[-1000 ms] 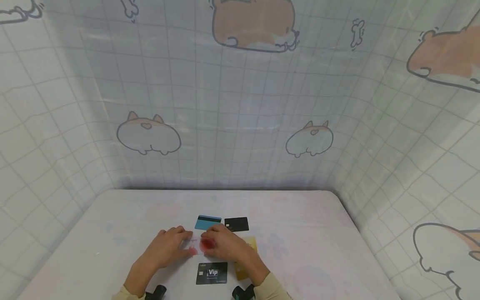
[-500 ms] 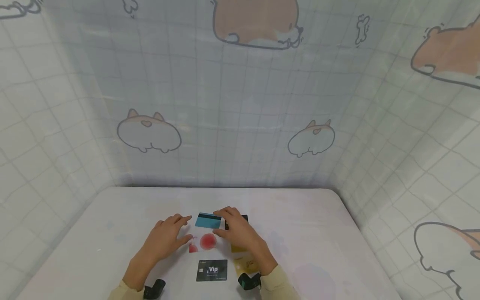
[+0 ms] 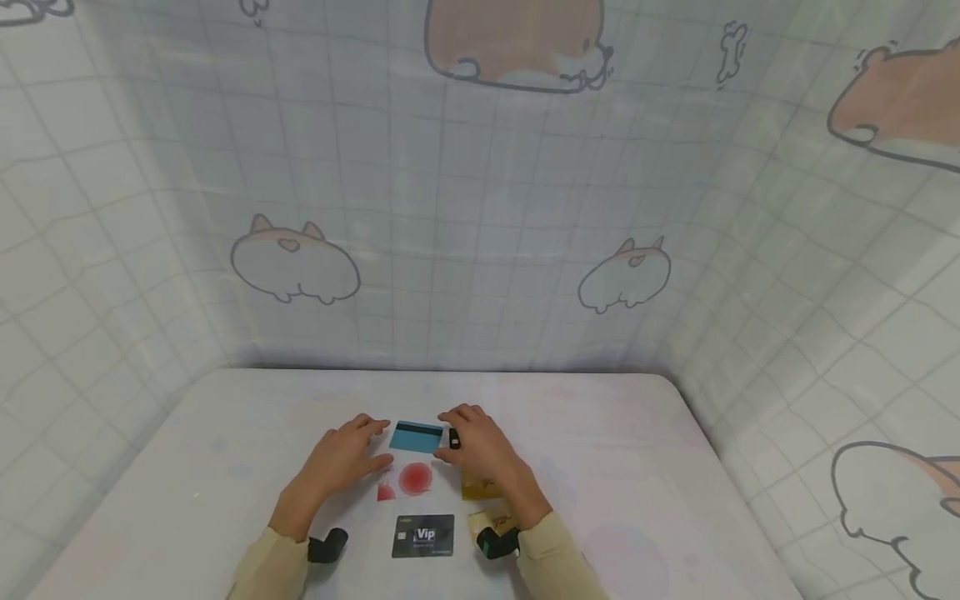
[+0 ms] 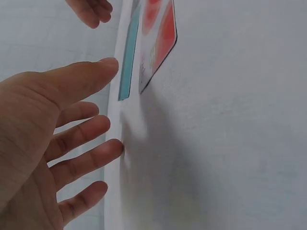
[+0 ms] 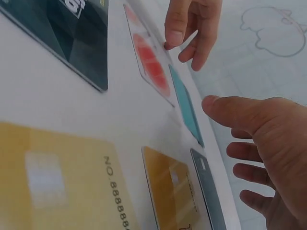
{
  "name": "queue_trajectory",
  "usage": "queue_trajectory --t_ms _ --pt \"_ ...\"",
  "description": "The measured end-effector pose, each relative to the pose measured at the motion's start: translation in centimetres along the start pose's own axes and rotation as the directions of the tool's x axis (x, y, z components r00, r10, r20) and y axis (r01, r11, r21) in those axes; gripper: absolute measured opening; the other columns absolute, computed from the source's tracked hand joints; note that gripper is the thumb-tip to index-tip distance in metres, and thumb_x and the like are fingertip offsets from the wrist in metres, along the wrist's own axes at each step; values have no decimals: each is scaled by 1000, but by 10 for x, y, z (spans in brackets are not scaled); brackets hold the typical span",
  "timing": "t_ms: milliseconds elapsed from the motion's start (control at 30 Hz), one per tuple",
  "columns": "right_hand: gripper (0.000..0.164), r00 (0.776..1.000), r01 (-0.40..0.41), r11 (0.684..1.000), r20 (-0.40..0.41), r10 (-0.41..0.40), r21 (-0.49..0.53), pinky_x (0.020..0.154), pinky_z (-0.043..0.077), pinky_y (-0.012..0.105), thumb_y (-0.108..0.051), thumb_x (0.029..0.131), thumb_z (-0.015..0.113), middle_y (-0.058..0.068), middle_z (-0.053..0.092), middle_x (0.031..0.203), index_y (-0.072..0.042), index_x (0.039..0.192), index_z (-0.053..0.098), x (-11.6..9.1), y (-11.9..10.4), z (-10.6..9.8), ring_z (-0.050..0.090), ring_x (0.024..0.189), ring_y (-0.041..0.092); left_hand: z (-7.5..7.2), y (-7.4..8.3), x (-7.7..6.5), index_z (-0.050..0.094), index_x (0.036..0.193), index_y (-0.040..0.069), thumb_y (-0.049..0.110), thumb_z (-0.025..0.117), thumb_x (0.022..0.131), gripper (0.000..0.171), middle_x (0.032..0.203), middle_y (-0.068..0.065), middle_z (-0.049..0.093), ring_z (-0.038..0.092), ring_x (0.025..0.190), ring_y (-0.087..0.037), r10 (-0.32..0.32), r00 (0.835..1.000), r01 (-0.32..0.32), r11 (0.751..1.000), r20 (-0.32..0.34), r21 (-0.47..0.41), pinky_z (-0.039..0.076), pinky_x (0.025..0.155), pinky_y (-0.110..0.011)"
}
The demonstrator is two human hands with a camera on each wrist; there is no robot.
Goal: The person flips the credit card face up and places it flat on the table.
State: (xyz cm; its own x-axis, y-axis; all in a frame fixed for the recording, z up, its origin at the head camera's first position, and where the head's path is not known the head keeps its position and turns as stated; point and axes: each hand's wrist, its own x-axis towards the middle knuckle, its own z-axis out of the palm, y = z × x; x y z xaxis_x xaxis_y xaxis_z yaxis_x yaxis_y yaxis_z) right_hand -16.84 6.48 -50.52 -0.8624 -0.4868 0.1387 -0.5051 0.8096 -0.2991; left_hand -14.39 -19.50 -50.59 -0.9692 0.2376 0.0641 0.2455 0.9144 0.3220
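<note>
A blue card (image 3: 416, 438) with a dark stripe lies at the back of the group on the table. My left hand (image 3: 339, 457) is at its left edge, thumb and fingers apart and relaxed. At its right edge, my right hand (image 3: 483, 450) is spread the same way. Neither hand holds anything; whether fingertips touch the card I cannot tell. Just in front lies a white card with a red disc (image 3: 415, 479). A black card (image 5: 207, 187) is mostly hidden under my right hand in the head view.
Nearer me is a dark Vip card (image 3: 423, 536). Two gold cards, one farther back (image 5: 170, 187) and one nearer (image 5: 62, 177), lie on the right, partly covered by my right arm. A white patterned curtain (image 3: 480, 208) hangs behind and beside the table (image 3: 645, 467).
Both hands have left the red-disc card and moved away from me to the sides of the blue card. The right hand also shifted right. The cards stay in place.
</note>
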Motion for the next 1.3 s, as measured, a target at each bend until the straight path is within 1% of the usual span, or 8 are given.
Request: queue_trajectory --t_ms 100,233,400,567,700,1000,1100,1300 --pt "62 1000 -7 1000 7 7 -20 107 44 38 -53 89 71 -1 57 135 -20 140 58 3 3 1 50 125 18 2 -2 5 62 136 10 41 83 80 67 124 -12 62 60 115 -32 4 1000 -4 1000 4 4 47 97 -58" --pt "68 999 -25 1000 22 25 -18 107 44 39 -59 86 72 -1 56 136 -20 140 58 6 6 4 50 126 19 4 -4 13 63 135 9 41 84 79 68 125 -13 62 58 115 -33 7 1000 -7 1000 28 4 47 97 -58" --pt "71 999 -32 999 43 32 -18 105 45 40 -62 84 73 0 56 136 -20 139 59 8 6 7 51 124 21 5 -3 23 64 134 9 44 85 77 70 124 -11 60 58 111 -29 9 998 -10 1000 66 7 49 96 -56" --pt "71 999 -18 998 50 21 -59 102 46 39 -63 83 72 0 56 134 -19 138 61 8 5 10 51 120 20 7 -1 27 64 135 11 46 84 78 69 122 -8 59 58 107 -27 12 997 -13 1000 77 15 50 95 -54" --pt "70 999 -6 996 52 11 -92 100 47 40 -64 84 71 0 56 133 -19 136 62 9 5 12 51 119 20 7 3 29 65 133 14 45 84 78 65 120 -8 59 58 106 -26 14 997 -15 1000 79 16 50 94 -54" --pt "58 1000 3 996 30 -1 -87 100 47 42 -56 86 73 -1 57 129 -20 131 66 8 6 13 51 119 20 5 9 27 69 124 18 40 84 79 52 120 -9 59 58 107 -29 20 997 -20 1000 70 7 48 95 -57" --pt "55 1000 -3 998 24 4 -68 100 46 42 -54 86 74 -1 57 128 -20 129 67 7 6 13 51 118 21 5 10 27 69 123 19 40 85 79 51 120 -9 59 58 107 -28 15 997 -16 1000 70 3 48 95 -57" --pt "52 1000 -7 999 18 7 -37 101 46 43 -52 87 74 -1 57 129 -22 129 67 6 8 14 51 117 20 9 8 26 66 123 21 39 86 78 53 118 -8 60 58 107 -27 10 998 -11 1000 55 2 48 94 -57"
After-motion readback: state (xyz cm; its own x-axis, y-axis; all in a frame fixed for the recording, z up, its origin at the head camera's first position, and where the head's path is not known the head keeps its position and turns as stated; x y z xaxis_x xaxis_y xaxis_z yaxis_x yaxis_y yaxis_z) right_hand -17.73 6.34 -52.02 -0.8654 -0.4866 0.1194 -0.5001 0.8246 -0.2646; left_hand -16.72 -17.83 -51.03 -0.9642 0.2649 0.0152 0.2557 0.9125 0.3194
